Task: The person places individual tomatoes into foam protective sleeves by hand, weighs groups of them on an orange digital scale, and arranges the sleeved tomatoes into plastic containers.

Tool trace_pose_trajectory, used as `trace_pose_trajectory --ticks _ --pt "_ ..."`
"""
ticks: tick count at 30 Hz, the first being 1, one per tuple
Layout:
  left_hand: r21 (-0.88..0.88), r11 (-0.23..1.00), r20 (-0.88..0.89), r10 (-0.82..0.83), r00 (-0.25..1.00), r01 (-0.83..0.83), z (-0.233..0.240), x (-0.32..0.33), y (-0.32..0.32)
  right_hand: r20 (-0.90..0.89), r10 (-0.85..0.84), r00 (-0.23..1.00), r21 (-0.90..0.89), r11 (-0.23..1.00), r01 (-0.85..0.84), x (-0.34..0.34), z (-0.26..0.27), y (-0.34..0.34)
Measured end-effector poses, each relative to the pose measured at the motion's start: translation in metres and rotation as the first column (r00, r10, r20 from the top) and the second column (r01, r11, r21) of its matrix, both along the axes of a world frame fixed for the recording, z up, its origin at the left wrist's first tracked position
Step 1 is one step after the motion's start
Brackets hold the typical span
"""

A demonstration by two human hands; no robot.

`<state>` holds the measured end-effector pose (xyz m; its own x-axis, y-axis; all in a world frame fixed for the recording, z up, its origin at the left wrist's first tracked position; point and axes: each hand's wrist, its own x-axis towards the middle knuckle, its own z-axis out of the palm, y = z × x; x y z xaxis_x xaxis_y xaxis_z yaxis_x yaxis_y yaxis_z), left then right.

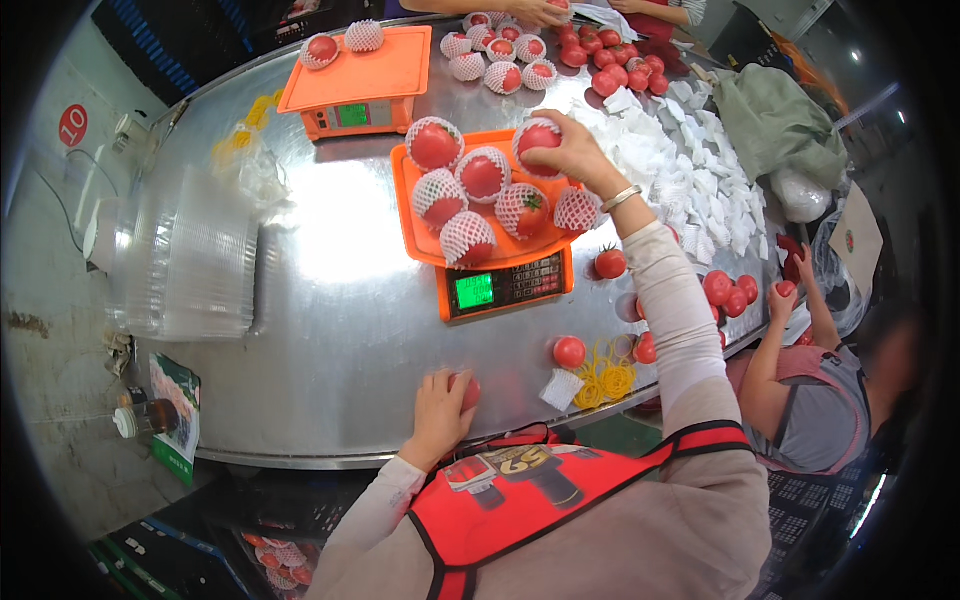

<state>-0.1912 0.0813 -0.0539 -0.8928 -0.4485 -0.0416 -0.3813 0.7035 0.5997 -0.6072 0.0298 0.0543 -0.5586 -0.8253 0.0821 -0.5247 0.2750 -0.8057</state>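
Observation:
My right hand (576, 154) grips a tomato in a white foam net (537, 141) over the back right of an orange scale tray (401, 217). Several more netted tomatoes (482, 176) sit in that tray, one of them (577, 209) just below my right wrist. The tray rests on a digital scale (506, 285) with a lit green display. Near the front edge of the metal table (315, 390), my left hand (439, 416) is closed around a bare tomato (468, 391), partly hidden by the fingers.
A second orange scale (360, 75) holds two netted tomatoes. Clear plastic containers (187, 259) stack at left. Foam nets (667, 157) pile at right; yellow rubber bands (606, 379) and loose tomatoes (569, 352) lie nearer. A co-worker (814, 397) handles a tomato at right; others' hands show at the back.

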Motion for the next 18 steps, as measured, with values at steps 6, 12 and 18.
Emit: trace_pose_trajectory --ticks 6,12,18 --pt "0.077 0.997 -0.014 -0.008 1.000 0.009 -0.002 -0.002 -0.003 -0.118 0.133 0.984 0.206 0.973 -0.107 0.004 -0.013 -0.003" --pt "0.106 0.994 0.036 0.002 0.999 -0.005 0.002 -0.003 -0.003 -0.442 0.036 0.896 -0.055 0.996 -0.067 0.017 0.008 0.037" --pt "0.084 0.996 0.025 0.006 1.000 -0.008 -0.001 -0.002 0.000 -0.624 0.249 0.741 0.093 0.965 -0.246 0.067 0.020 0.072"
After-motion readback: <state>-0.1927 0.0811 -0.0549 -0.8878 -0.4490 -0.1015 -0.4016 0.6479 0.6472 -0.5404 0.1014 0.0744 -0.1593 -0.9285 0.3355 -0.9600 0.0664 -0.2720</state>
